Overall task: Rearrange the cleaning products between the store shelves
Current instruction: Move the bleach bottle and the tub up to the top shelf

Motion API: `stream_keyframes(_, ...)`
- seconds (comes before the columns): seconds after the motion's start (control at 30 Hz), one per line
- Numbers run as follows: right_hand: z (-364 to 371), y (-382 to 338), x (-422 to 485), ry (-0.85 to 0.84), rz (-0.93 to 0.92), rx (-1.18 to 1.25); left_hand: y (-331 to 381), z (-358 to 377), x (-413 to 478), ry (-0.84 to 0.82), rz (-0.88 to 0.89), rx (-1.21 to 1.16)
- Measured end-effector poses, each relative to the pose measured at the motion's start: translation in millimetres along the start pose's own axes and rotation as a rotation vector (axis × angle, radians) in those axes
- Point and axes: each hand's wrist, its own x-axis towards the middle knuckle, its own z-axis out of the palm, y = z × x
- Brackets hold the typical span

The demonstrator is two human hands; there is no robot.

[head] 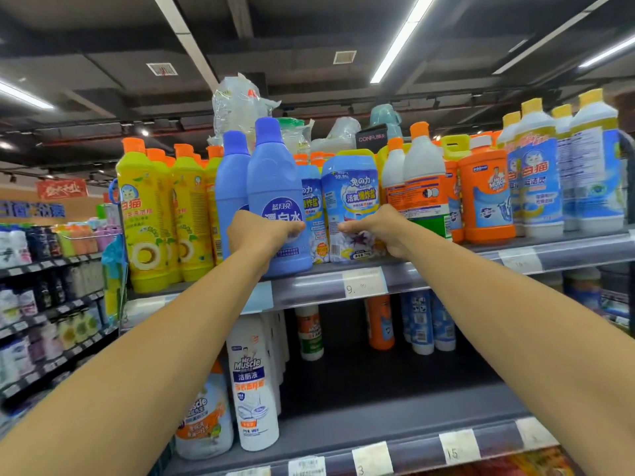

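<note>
The blue bleach bottle (275,180) stands upright at the front edge of the upper shelf (446,276), and the left hand (261,235) is wrapped round its lower half. Just beside it, the right hand (378,228) grasps a blue-labelled tub (350,190) on the same shelf, between the bottle and some orange-capped white bottles (424,173).

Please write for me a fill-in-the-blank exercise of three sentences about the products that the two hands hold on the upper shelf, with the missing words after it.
1. The left hand grips a tall blue plastic bottle whose cap is ____ in colour.
2. The right hand holds a blue-and-white labelled container whose lid is ____ in colour.
3. The yellow plastic bottles with orange caps stand to the ____ of the blue bottle.

Missing words: blue; yellow; left
</note>
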Motion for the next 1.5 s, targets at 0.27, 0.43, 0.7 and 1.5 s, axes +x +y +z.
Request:
stream_keyframes(0.27, 6.0, 1.8, 0.1, 0.025, -0.062, 0.06, -4.2, 6.0, 3.5, -0.051, -0.058, -0.149)
stream_keyframes(0.43, 8.1, 3.7, 2.5, 0.09, -0.089, -0.001, -5.0, 10.4, 3.5, -0.052, -0.046, -0.207)
stream_keyframes(0.7, 17.5, -1.1, -1.6, 0.273, -0.211, -0.141, -6.2, 10.4, 4.7, -0.005, 0.028, -0.176)
stream_keyframes(1.5, -108.2, -16.4, -231.7, 0.33, -0.244, -0.131, 39.9, -38.3, -215.5, -0.345, 0.136, -0.214)
